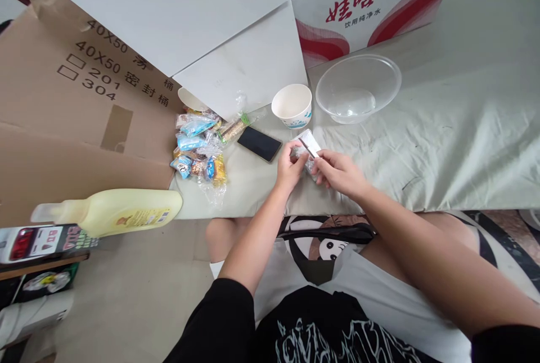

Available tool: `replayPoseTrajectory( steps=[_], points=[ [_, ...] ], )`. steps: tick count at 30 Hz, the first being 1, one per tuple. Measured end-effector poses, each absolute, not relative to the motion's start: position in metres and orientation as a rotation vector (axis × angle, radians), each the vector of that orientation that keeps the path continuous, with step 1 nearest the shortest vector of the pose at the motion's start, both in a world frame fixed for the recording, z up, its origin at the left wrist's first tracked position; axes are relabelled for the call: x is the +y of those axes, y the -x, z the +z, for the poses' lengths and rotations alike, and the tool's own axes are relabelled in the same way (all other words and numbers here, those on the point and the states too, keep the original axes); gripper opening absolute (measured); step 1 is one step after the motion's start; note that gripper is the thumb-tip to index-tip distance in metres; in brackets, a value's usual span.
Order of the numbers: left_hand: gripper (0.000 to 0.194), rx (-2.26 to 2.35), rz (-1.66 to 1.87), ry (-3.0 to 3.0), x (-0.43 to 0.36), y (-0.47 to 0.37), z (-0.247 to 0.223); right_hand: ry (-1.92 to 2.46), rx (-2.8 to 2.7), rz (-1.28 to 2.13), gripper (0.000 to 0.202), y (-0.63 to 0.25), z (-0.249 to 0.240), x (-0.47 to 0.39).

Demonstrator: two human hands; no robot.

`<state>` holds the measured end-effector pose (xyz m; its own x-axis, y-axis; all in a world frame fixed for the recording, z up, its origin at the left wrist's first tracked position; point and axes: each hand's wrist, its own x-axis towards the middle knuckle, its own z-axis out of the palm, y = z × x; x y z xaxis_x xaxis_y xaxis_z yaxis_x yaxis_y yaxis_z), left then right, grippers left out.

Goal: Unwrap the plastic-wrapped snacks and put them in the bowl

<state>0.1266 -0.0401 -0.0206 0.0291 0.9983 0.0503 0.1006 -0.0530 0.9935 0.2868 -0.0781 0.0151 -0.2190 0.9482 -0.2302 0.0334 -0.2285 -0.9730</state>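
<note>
My left hand (291, 166) and my right hand (337, 171) are close together above the cloth-covered surface. Between them is a small white packet (309, 142) with a dark stripe and clear plastic around its lower part. Fingers of both hands are pressed on the packet from either side. Just behind it stands a white paper bowl (292, 105) with blue print near its base. A dark phone (259, 144) lies flat to the left of my left hand. Right of the paper bowl is a clear plastic bowl (358, 90).
Several wrapped snacks (196, 143) are heaped at the left end of the cloth-covered surface (442, 155). A yellow bottle (135, 211) lies on its side nearby. White boxes (253, 59) and a brown carton (76, 115) stand at the back and left.
</note>
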Motion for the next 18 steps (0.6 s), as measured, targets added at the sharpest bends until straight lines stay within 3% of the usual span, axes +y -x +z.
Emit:
replayPoseTrajectory(
  steps=[6,18],
  points=[
    [0.043,1.311,1.129,-1.441,-0.043,-0.125,-0.015,1.407,-1.096,1.61,0.018,-0.274,0.013,-0.071],
    [0.035,1.261,1.242,-1.321,-0.041,-0.128,-0.023,1.784,-1.504,1.281,0.035,-0.288,0.033,-0.071]
  ],
)
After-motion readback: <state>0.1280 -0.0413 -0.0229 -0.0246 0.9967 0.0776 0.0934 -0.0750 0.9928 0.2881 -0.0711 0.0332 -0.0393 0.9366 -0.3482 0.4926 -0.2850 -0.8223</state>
